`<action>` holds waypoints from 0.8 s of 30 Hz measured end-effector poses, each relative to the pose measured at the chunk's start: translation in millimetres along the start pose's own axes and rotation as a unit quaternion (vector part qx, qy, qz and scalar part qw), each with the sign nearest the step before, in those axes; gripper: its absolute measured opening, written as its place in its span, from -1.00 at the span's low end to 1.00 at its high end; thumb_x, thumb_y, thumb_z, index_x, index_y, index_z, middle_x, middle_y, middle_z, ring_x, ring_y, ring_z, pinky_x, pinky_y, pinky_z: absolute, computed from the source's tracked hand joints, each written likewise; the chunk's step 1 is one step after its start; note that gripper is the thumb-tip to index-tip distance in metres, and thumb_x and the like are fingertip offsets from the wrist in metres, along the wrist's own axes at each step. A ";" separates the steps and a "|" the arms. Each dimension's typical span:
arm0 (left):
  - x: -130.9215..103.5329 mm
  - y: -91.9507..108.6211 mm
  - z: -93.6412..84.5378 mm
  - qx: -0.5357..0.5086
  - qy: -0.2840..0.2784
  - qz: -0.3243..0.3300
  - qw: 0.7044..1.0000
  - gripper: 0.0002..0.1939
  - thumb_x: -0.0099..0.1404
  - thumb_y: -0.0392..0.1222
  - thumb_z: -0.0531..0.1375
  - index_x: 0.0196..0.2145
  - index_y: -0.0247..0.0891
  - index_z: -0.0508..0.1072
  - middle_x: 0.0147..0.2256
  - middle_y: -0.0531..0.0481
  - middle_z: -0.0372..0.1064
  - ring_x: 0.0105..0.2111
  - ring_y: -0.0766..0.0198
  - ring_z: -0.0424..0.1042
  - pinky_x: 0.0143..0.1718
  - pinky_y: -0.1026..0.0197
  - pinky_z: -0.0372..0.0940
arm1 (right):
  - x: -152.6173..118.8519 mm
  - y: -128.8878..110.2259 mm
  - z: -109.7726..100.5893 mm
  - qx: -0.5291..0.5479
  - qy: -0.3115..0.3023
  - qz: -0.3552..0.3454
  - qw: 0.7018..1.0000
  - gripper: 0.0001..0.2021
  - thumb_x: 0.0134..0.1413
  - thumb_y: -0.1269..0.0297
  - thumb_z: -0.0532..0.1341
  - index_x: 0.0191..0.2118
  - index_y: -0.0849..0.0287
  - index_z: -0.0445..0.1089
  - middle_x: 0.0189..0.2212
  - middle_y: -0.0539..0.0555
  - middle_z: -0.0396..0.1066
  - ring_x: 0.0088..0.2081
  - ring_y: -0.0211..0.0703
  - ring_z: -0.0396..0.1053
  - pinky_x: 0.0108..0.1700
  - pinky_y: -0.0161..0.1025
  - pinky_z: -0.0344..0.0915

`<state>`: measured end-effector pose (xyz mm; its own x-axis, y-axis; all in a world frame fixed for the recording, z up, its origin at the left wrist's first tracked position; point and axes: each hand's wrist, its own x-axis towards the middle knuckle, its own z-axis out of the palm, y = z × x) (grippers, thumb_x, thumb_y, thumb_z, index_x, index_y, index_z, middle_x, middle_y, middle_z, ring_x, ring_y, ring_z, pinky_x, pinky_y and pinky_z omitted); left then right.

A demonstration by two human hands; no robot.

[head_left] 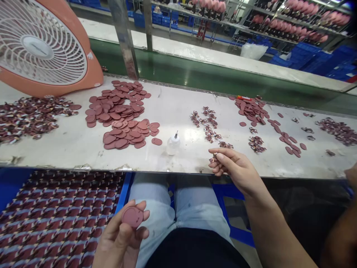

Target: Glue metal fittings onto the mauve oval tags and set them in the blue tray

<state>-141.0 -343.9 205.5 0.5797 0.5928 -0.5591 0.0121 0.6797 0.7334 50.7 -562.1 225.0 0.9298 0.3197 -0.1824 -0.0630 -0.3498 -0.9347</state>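
Note:
My left hand is closed around a dark red oval disc with small holes, held above my lap. Over the table's front edge, my right hand pinches a small maroon and white figure piece. Close by it lie several similar small figure pieces in loose clusters. To the left stands a small clear bottle with a thin metal tip. Beyond that, a large pile of dark red oval discs spreads over the white table.
An orange fan stands at the back left, behind a heap of figure pieces. A blue crate with rows of pieces is at my left knee. More discs lie to the right. Another person's arm shows at the right edge.

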 end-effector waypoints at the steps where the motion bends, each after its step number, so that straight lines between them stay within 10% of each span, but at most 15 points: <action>1: -0.9 -0.2 0.9 -0.004 -0.001 -0.010 1.000 -0.56 -0.16 0.00 0.54 -0.27 -0.09 0.65 -0.30 -0.01 0.64 -0.37 0.20 0.60 -0.56 0.40 0.40 | -5.3 0.7 4.8 0.036 -0.021 0.006 0.999 -0.46 0.12 -0.18 0.24 0.02 0.16 0.45 -0.35 0.16 0.56 -0.39 -0.10 0.53 -0.39 -0.20 0.48; 11: -8.5 -4.0 -7.4 -0.068 -0.125 -0.156 0.977 -0.63 0.02 -0.02 0.49 -0.22 -0.19 0.64 -0.20 -0.11 0.60 -0.26 0.26 0.56 -0.47 0.43 0.37 | -33.1 0.7 71.0 0.259 -0.158 0.039 0.952 -0.82 0.03 0.14 0.45 -0.22 -0.02 0.59 -0.27 0.02 0.55 -0.33 -0.32 0.46 -0.30 -0.47 0.44; 24: -7.4 -4.7 -29.6 -0.102 -0.183 -0.135 0.968 -0.73 0.13 -0.05 0.43 -0.21 -0.15 0.65 -0.30 0.00 0.57 -0.35 0.37 0.51 -0.49 0.47 0.40 | -43.7 -22.1 114.6 0.289 -0.362 0.124 0.878 -0.79 0.13 0.22 0.40 -0.10 0.01 0.57 -0.30 0.03 0.56 -0.32 -0.29 0.54 -0.28 -0.42 0.49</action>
<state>-169.5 -338.7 194.7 0.8281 0.2149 -0.5178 0.0632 0.8819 0.4671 -30.1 -467.4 218.7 0.4015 0.8455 -0.3520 -0.5989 -0.0485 -0.7994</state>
